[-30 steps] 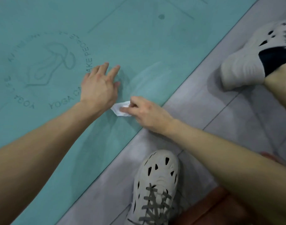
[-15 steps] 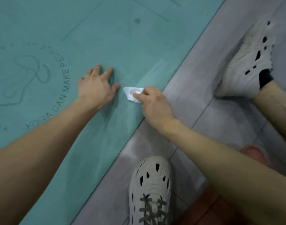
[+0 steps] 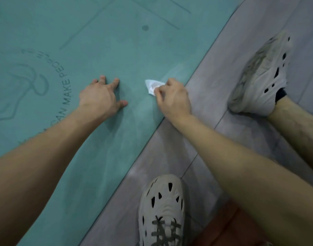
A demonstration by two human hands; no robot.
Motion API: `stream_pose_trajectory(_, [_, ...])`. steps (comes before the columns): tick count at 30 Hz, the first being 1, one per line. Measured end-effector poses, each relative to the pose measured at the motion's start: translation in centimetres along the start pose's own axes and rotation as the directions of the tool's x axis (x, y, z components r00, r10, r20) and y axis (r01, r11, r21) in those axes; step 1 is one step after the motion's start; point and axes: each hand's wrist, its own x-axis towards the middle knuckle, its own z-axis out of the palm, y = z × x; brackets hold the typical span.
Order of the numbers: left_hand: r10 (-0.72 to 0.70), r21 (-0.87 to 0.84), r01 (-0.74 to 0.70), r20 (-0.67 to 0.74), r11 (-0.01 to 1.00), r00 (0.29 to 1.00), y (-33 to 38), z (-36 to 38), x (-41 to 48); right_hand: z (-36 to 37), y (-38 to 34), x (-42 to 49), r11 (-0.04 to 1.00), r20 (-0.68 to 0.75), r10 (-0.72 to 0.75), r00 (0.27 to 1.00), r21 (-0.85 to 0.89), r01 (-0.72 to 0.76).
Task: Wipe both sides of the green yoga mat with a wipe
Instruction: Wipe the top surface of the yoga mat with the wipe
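Observation:
The green yoga mat (image 3: 102,41) lies flat on the floor and fills the left and top of the view, with a printed round logo at its left. My left hand (image 3: 99,96) rests palm down on the mat, fingers spread, holding nothing. To its right, my right hand (image 3: 172,98) pinches a small folded white wipe (image 3: 152,87) and presses it on the mat close to the mat's right edge. A pale wet streak runs up and right from the wipe along that edge.
Grey floor tiles (image 3: 214,71) lie to the right of the mat's edge. My two feet in pale perforated shoes stand on the tiles, one at the bottom centre (image 3: 162,210) and one at the upper right (image 3: 260,75). A reddish surface (image 3: 228,228) shows at the bottom right.
My right hand has slid the wipe away from my left hand, toward the mat's right edge, so the gap between the hands has widened. The left hand stays pressed on the mat.

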Motion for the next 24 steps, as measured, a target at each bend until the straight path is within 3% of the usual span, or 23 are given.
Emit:
stream_pose_trajectory(2, [0.007, 0.009, -0.007, 0.006, 1.0, 1.0, -0.3, -0.4, 0.0, 0.8, -1.5, -3.3, 0.98, 0.053, -0.188, 0.981, 0.079, 0.183])
stream_pose_trajectory(4, [0.029, 0.024, -0.03, 0.048, 0.999, 0.998, -0.5, -1.0, 0.0, 0.9, -0.3, -2.9, 0.925, 0.134, -0.378, 0.916, 0.089, 0.369])
stream_pose_trajectory(5, [0.044, 0.032, -0.046, 0.08, 0.998, 0.996, -0.6, -1.4, -0.1, 0.6, 0.9, -1.0, 0.927, 0.174, -0.375, 0.911, 0.062, 0.37])
stream_pose_trajectory(7, [0.06, 0.046, -0.067, 0.126, 0.997, 0.99, -0.6, -1.8, -0.4, -0.6, 3.6, 4.2, 0.987, 0.17, -0.153, 0.974, -0.025, 0.159])
stream_pose_trajectory(9, [0.063, 0.052, -0.07, 0.133, 0.996, 0.989, -0.7, -2.1, -0.6, -2.2, 5.7, 9.2, 0.995, 0.063, 0.059, 0.996, -0.09, -0.053])
stream_pose_trajectory(11, [0.057, 0.046, -0.063, 0.125, 0.997, 0.991, -0.8, -2.3, -0.6, -2.7, 6.0, 11.9, 0.984, -0.019, 0.156, 0.988, -0.08, -0.157])
stream_pose_trajectory(14, [0.057, 0.04, -0.062, 0.116, 0.997, 0.992, -0.8, -2.1, -0.6, -0.9, 3.3, 10.7, 0.976, -0.032, 0.218, 0.975, -0.005, -0.218])
stream_pose_trajectory(15, [0.062, 0.041, -0.067, 0.111, 0.997, 0.992, -0.8, -2.1, -0.6, 0.2, 2.0, 8.9, 0.984, 0.005, 0.174, 0.985, 0.027, -0.174])
stream_pose_trajectory(17, [0.065, 0.04, -0.069, 0.1, 0.997, 0.993, -0.8, -2.1, -0.6, 2.0, -1.0, 4.2, 0.986, 0.097, -0.114, 0.989, 0.131, 0.101])
stream_pose_trajectory(19, [0.073, 0.054, -0.079, 0.103, 0.995, 0.992, -0.9, -2.2, -0.7, 2.2, -1.7, 0.4, 0.864, 0.156, -0.49, 0.858, 0.221, 0.453])
stream_pose_trajectory(20, [0.082, 0.066, -0.089, 0.104, 0.994, 0.991, -1.0, -2.3, -0.8, 1.7, -0.6, 0.9, 0.795, 0.18, -0.602, 0.778, 0.217, 0.566])
stream_pose_trajectory(21, [0.089, 0.077, -0.097, 0.103, 0.992, 0.991, -1.0, -2.2, -0.9, 1.2, 0.9, 2.7, 0.784, 0.209, -0.62, 0.756, 0.174, 0.595])
stream_pose_trajectory(22, [0.092, 0.082, -0.1, 0.099, 0.992, 0.991, -1.0, -2.1, -1.2, 0.4, 2.5, 5.1, 0.844, 0.225, -0.536, 0.814, 0.121, 0.522])
stream_pose_trajectory(24, [0.091, 0.078, -0.099, 0.096, 0.992, 0.991, -1.0, -1.9, -1.7, -1.0, 6.2, 10.7, 0.98, 0.128, -0.193, 0.973, -0.025, 0.198])
